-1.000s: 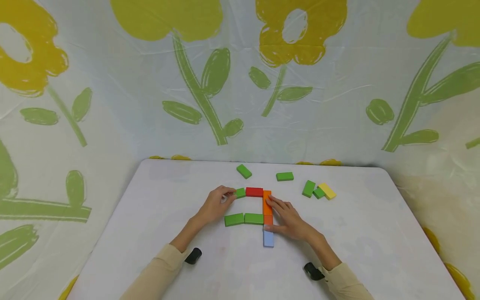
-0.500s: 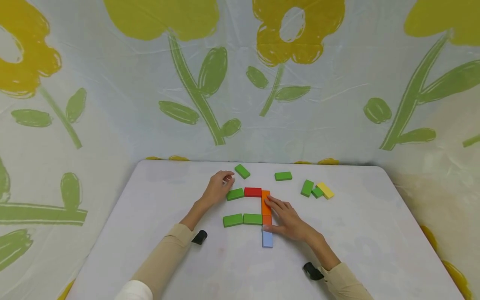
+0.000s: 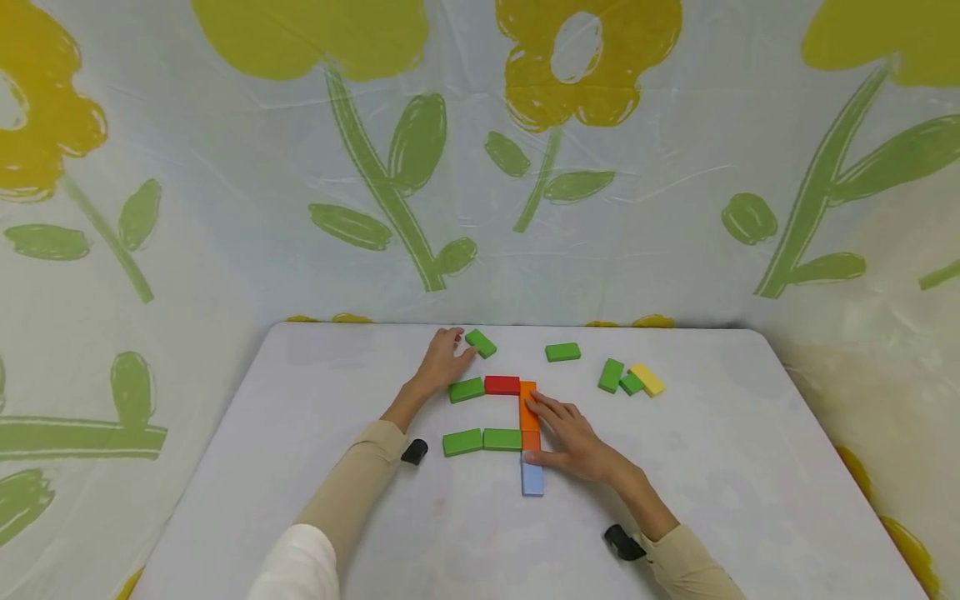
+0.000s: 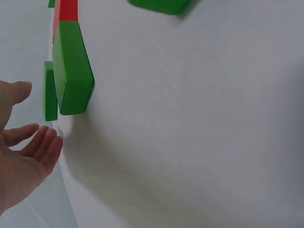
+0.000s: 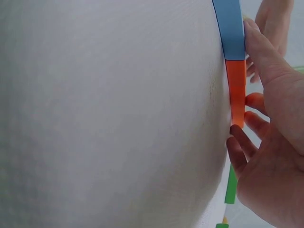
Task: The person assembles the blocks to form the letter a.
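Observation:
My left hand (image 3: 441, 360) is at the left end of a loose green block (image 3: 481, 343), thumb and fingers apart around that end; whether it touches is unclear. In the left wrist view the hand (image 4: 26, 152) holds nothing, its fingers loosely bent. My right hand (image 3: 576, 443) rests along the right side of an orange block (image 3: 528, 408) and a blue block (image 3: 532, 480), fingertips on the orange, thumb by the blue. A red block (image 3: 502, 385) and a green block (image 3: 467, 389) extend leftward from the orange block's top. Below them, two green blocks (image 3: 502, 439) form another row.
On the white table (image 3: 720, 467), a green block (image 3: 562, 352) lies at the back. Further right are another green block (image 3: 611, 376), a small green one (image 3: 632, 383) and a yellow block (image 3: 647, 379). A flower-patterned cloth (image 3: 630, 250) stands behind the table.
My left hand has released the green block beside the red one and moved back and slightly right to the loose green block. The right hand stays at the orange and blue blocks.

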